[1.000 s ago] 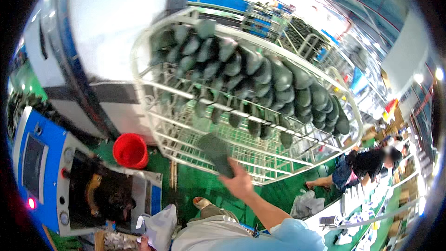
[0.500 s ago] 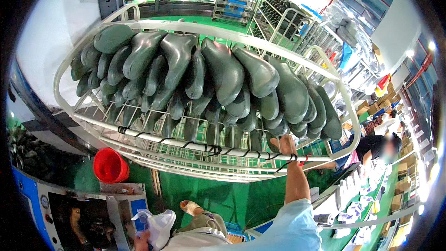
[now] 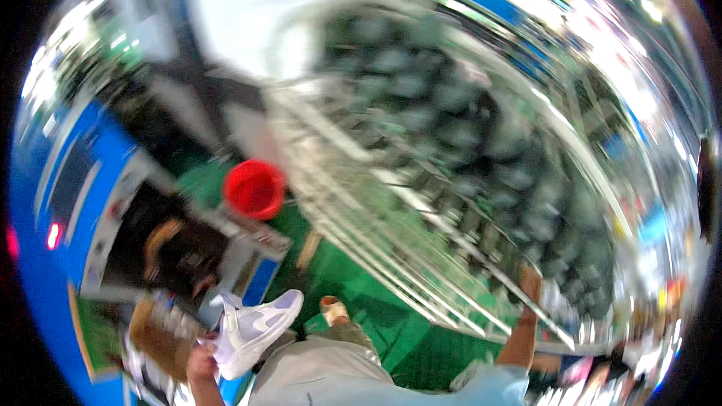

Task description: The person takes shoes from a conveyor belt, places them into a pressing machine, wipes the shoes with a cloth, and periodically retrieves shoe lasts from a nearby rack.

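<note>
Pretty blurry shot, but your left hand (image 3: 201, 365) has its fingers wrapped around a white sneaker (image 3: 256, 331), low and near on your left, toe pointing up and right. Your right hand (image 3: 530, 286) is up at the near edge of the wire rack (image 3: 391, 248), and I can't tell how its fingers sit. The rack's loaded with dark shoe lasts (image 3: 466, 135), to the right of the sneaker and farther off. A red bucket (image 3: 254, 189) sits left of it.
</note>
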A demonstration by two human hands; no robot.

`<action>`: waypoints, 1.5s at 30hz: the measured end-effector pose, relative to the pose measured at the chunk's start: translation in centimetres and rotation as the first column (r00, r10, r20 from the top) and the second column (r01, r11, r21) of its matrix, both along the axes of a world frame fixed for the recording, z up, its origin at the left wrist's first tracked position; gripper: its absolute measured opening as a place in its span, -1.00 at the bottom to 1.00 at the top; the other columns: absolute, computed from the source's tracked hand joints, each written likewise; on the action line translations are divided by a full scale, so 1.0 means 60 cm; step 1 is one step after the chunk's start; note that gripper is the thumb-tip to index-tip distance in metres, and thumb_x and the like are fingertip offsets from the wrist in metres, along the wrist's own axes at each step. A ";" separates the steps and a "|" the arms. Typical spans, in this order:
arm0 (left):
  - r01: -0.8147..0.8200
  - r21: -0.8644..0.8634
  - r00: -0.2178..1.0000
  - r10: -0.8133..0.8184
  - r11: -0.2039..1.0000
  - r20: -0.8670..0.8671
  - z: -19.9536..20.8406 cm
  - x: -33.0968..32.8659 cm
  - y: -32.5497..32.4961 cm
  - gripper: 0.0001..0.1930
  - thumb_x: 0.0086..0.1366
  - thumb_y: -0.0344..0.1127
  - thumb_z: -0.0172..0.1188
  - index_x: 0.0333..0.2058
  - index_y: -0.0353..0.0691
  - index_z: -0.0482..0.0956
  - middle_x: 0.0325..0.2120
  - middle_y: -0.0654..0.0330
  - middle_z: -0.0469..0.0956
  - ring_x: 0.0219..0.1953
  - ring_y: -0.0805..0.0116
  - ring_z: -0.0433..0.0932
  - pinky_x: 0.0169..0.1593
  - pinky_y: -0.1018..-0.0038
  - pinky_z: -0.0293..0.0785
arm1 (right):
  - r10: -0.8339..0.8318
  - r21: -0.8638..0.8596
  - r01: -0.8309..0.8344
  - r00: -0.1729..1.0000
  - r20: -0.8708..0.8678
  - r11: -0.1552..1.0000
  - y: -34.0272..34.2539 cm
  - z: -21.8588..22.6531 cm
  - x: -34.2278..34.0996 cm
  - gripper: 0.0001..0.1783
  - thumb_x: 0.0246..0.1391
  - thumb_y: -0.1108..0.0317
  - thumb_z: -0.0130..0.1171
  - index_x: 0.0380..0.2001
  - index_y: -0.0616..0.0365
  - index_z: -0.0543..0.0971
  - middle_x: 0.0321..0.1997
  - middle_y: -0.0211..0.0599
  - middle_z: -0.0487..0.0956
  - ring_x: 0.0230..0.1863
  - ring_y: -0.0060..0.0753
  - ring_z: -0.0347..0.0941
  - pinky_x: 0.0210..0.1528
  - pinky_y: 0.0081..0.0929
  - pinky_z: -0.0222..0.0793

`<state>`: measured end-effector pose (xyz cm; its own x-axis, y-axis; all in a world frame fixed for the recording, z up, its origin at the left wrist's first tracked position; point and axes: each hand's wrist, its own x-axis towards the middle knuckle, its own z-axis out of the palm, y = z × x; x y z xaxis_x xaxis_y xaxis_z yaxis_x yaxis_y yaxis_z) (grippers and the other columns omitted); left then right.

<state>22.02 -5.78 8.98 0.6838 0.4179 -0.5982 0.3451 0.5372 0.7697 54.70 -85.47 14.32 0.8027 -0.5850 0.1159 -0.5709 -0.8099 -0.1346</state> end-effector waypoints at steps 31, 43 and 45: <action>-0.110 0.929 0.293 0.905 0.353 -0.309 -0.271 -0.611 0.596 -0.02 -0.32 -0.22 0.52 0.16 -0.19 0.24 -0.03 -0.02 0.44 0.09 -0.03 0.39 0.17 0.23 0.32 | 0.557 -0.710 -0.637 -0.721 0.411 -0.300 1.581 0.154 -0.248 -0.43 0.35 0.10 -0.50 0.15 0.26 0.33 0.20 0.07 0.38 0.24 0.15 0.27 0.25 0.06 0.07; -0.869 -0.264 0.362 0.901 0.419 0.238 -0.208 -0.390 0.443 -0.57 0.27 -0.27 0.18 0.06 -0.37 0.41 -0.09 0.13 0.57 -0.08 0.24 0.58 0.02 0.31 0.49 | 0.651 -0.542 -0.756 -0.625 0.430 -0.367 1.560 0.173 -0.257 -0.47 0.27 0.12 -0.25 0.17 0.23 0.32 0.19 0.05 0.40 0.26 0.07 0.25 0.33 0.05 -0.05; -0.819 -0.367 0.382 0.896 0.442 0.226 -0.133 -0.384 0.370 -0.54 0.26 -0.24 0.19 0.07 -0.34 0.40 -0.08 0.10 0.57 -0.05 0.23 0.57 0.08 0.29 0.48 | 0.632 -0.419 -0.790 -0.611 0.477 -0.448 1.544 0.185 -0.282 -0.49 0.23 0.20 -0.17 0.18 0.23 0.30 0.20 0.06 0.38 0.27 0.09 0.23 0.34 0.05 -0.06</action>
